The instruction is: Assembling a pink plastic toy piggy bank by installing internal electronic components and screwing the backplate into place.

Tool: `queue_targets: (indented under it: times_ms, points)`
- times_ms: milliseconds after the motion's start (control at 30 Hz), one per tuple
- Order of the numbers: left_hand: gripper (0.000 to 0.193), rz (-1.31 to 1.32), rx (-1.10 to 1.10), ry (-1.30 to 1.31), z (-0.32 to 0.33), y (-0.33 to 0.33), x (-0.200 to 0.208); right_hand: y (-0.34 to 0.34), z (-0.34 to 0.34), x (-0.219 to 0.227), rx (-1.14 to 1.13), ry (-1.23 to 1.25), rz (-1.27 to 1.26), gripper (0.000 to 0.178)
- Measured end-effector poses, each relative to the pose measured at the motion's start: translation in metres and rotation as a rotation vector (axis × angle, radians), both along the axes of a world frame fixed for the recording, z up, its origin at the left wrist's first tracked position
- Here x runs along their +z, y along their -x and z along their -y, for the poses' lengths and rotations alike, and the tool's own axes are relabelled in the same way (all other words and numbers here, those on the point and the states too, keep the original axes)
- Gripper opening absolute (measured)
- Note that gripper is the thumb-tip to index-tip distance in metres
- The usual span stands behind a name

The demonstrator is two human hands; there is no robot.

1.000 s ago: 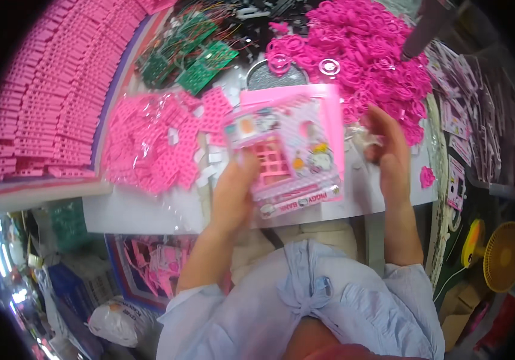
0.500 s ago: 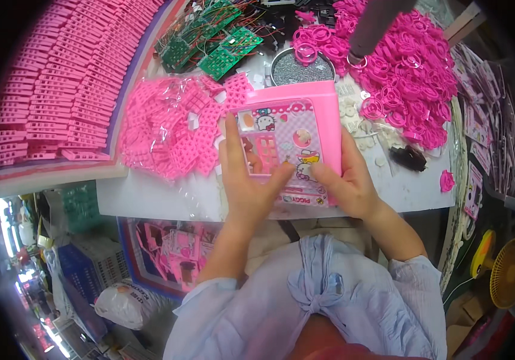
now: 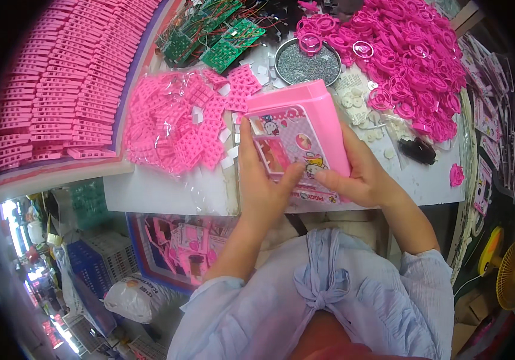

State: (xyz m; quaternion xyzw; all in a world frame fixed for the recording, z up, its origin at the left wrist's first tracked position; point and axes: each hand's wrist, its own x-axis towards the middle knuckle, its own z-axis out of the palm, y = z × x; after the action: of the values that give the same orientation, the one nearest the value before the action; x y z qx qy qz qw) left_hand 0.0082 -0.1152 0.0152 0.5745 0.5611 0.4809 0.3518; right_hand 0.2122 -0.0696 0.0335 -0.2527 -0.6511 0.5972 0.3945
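Left hand (image 3: pixel 264 180) and right hand (image 3: pixel 356 174) both closed around pink toy box (image 3: pixel 298 141), centre frame, tilted over bench (image 3: pixel 167 192) edge; loose grip risks dropping it.

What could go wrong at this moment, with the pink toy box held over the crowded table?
The pink toy box is gripped by the left hand and right hand near its lower end, so it might slip or tip. Its far end sits close to the metal bowl of small grey bits and the pink keypad pieces; a swing may scatter them.
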Motion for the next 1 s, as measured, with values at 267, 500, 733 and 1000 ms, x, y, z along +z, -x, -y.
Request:
queue_targets:
  times_ms: [267, 500, 733, 1000]
  points:
    - [0.027, 0.678, 0.183, 0.19, -0.025, 0.025, 0.006, -0.011, 0.003, 0.012, 0.061, 0.37, -0.005, 0.067]
    - [0.03, 0.655, 0.239, 0.129, -0.025, 0.023, 0.005, -0.02, 0.013, -0.016, -0.01, 0.575, -0.139, 0.054]
    - [0.028, 0.346, 0.233, -0.048, -0.003, 0.011, -0.011, -0.009, 0.021, -0.008, -0.09, 0.597, -0.167, 0.043]
    - [0.031, 0.23, 0.146, -0.171, -0.018, 0.024, -0.02, -0.016, 0.018, -0.012, -0.093, 0.536, -0.071, 0.044]
